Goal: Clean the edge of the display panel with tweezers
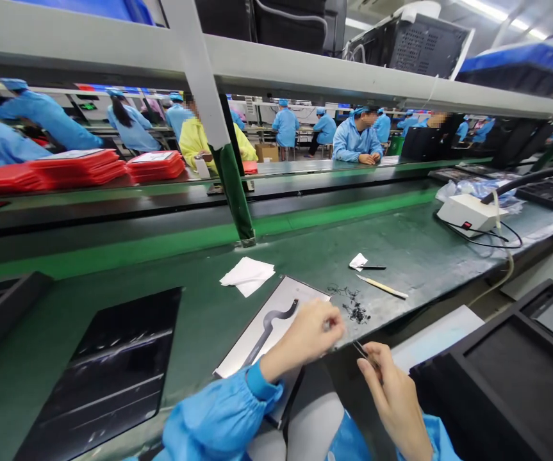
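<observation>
My left forearm covers part of the pale panel [253,336] on the bench [199,320], and the black sheet [117,358] off to the left gets cut off at the bottom of view. Left hand [317,325] is curled, fingertips bunched; honestly can't tell if anything's in them. Right hand [389,381] is pinching what look like tweezers [360,349], back end lost behind my fingers. They're at the bench's near edge, right of my left hand, long axis slanting near right to far left, tips aimed far left.
</observation>
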{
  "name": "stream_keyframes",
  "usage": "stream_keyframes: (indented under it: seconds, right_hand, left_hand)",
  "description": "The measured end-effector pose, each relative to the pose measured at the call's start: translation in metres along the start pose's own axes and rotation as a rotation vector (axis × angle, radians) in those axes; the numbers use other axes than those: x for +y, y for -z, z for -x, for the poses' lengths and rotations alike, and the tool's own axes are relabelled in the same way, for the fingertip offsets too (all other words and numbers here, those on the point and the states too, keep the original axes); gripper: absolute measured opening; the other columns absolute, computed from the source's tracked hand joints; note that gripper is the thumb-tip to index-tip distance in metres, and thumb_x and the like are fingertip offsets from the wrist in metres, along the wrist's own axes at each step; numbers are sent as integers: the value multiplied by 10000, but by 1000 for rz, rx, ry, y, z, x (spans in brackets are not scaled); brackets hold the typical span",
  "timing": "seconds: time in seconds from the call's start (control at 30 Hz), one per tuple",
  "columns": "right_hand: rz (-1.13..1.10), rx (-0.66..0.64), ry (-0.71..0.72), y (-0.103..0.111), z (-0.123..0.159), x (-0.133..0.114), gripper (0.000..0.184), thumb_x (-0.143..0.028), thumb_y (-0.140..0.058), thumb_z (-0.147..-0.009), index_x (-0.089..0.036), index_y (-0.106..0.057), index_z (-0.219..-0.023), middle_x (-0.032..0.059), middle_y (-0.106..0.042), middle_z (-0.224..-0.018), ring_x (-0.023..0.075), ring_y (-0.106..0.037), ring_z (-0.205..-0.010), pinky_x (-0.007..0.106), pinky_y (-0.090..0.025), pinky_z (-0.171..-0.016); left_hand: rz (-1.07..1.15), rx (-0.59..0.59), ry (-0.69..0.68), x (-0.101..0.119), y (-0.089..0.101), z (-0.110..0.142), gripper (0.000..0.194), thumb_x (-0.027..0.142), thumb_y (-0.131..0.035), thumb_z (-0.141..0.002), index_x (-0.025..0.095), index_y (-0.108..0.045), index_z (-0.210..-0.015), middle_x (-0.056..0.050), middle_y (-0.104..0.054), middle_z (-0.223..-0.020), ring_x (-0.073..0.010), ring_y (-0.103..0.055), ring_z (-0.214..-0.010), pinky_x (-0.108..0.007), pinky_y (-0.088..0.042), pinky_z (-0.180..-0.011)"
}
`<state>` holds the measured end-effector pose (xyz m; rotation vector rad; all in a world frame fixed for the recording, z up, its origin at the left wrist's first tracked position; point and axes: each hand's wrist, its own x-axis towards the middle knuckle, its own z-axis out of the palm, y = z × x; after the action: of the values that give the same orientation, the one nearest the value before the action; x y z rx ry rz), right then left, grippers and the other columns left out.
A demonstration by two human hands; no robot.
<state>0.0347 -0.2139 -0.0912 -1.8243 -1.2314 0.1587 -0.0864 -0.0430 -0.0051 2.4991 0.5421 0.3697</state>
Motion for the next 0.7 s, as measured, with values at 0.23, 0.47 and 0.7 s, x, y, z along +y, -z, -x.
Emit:
stream_keyframes:
  seconds: [0.23,0.47,0.7]
  right_hand:
    - [-219,-12,-263,-1,5,24,301,-528,-491,-954,-236,-544,-1002,50,-721,-853,214,-718,-792,244,-525,-618]
    - [-286,5,-337,-8,15,22,324,-549,-576,-890,-227,-609,-907,52,-715,-798,230,-714,-796,247,-541,-656]
    - [-273,-212,-305,-22,32,-2,334,-529,-551,-921,-255,-709,-1028,28,-750,-834,204,-701,-735,234,-509,-667]
  left_hand:
    - [-187,48,-29,-6,-5,-46,203,224,-579,-951,188,-686,-783,-41,-715,-807,-224,-572,-912,-411,-364,-860]
    - [-270,70,-110,-15,0,-50,326,119,-572,-915,212,-596,-1227,-73,-686,-1217,-241,-570,-1169,-424,-366,-983]
    - [-273,121,-116,-24,30,55,197,221,-449,-1002,198,-643,-975,-57,-713,-967,-216,-655,-928,-380,-493,-867]
